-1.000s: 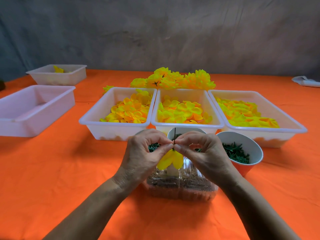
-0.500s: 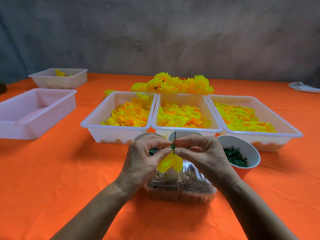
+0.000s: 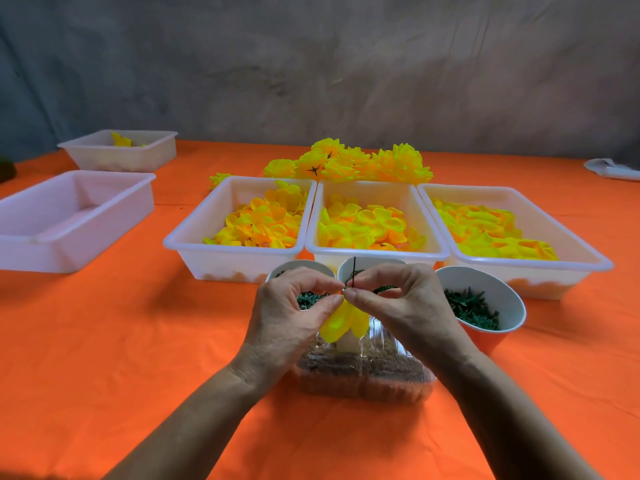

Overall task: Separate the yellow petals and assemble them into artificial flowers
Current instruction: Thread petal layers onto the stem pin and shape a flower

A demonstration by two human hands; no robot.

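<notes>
Both hands meet over a clear plastic box (image 3: 363, 379). My left hand (image 3: 291, 317) and my right hand (image 3: 401, 306) pinch the same small piece from either side: yellow petals (image 3: 343, 323) hang below the fingertips and a thin dark stem (image 3: 354, 271) sticks up above them. A small green part sits at the pinch point, mostly hidden by fingers. Three white trays of loose yellow petals stand behind: left tray (image 3: 214, 244), middle tray (image 3: 374, 252), right tray (image 3: 585, 258). Finished yellow flowers (image 3: 349, 164) are piled beyond them.
Three cups of green parts stand just behind my hands; the right cup (image 3: 485, 303) is fully visible. An empty white tray (image 3: 69, 216) and a smaller tray (image 3: 121, 154) with a yellow piece sit at the left. A white cloth (image 3: 613, 168) lies far right on the orange table.
Both hands keep their pinch on the petals and stem; the green part now sits down at the fingertips. The view has tilted slightly.
</notes>
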